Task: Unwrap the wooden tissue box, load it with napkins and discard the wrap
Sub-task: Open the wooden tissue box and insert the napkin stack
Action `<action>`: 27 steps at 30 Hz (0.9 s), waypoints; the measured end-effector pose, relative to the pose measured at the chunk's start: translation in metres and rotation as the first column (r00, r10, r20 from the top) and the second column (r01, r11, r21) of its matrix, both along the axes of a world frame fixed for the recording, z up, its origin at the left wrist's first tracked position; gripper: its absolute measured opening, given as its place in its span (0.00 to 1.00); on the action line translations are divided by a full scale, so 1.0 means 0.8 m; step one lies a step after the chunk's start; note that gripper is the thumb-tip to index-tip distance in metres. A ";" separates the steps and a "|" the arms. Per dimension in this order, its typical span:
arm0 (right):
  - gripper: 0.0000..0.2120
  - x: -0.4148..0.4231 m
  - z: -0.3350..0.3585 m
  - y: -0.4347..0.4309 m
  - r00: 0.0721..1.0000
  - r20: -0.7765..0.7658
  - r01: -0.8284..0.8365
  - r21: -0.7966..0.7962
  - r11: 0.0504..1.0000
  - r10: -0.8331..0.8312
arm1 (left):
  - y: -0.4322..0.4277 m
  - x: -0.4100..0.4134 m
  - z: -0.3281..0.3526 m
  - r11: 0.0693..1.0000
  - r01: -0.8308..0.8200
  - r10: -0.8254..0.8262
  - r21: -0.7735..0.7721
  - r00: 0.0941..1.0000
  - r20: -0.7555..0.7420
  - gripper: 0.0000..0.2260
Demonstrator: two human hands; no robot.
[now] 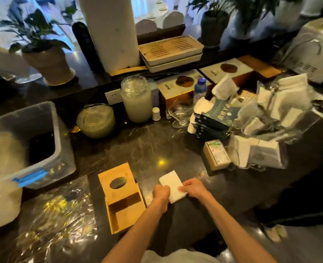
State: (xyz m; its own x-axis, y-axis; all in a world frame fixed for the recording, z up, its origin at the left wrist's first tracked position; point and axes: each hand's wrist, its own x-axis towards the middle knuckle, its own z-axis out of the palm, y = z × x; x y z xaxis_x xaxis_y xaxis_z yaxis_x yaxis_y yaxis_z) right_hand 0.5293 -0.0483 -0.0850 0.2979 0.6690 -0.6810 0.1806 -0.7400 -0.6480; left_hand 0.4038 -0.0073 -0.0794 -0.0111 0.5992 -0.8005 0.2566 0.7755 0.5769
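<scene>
A light wooden tissue box [121,198] lies on the dark marble counter, its oval slot facing up and its near end open and hollow. Just right of it, both hands hold one white stack of napkins [173,185] a little above the counter. My left hand [161,192] grips the stack's near left edge. My right hand [194,187] grips its right side. Crumpled clear wrap [58,215] lies spread on the counter to the left of the box.
A clear plastic bin [31,141] with a blue latch stands at the left. Packs of napkins [214,122] and loose white packets in clear wrap [267,130] pile up at the right. A jar [137,99], a glass bowl [96,121] and more boxed tissue boxes [183,82] line the back.
</scene>
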 end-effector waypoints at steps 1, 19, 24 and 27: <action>0.06 0.000 0.004 0.004 0.997 0.041 -0.069 -0.022 0.997 0.070 | -0.001 -0.001 0.001 1.000 -0.003 0.005 -0.023 0.999 0.050 0.14; 0.40 -0.001 -0.011 -0.083 0.905 0.390 -0.328 0.394 0.859 0.167 | -0.035 -0.045 -0.025 0.401 0.695 -0.628 0.597 0.683 -0.372 0.17; 0.34 -0.009 -0.026 -0.086 0.958 0.247 -0.232 0.359 0.904 0.147 | -0.035 -0.049 -0.026 0.406 0.713 -0.645 0.571 0.666 -0.374 0.19; 0.27 -0.006 -0.024 -0.086 0.966 0.241 -0.183 0.399 0.899 0.091 | -0.031 -0.049 -0.023 0.426 0.706 -0.651 0.566 0.673 -0.350 0.17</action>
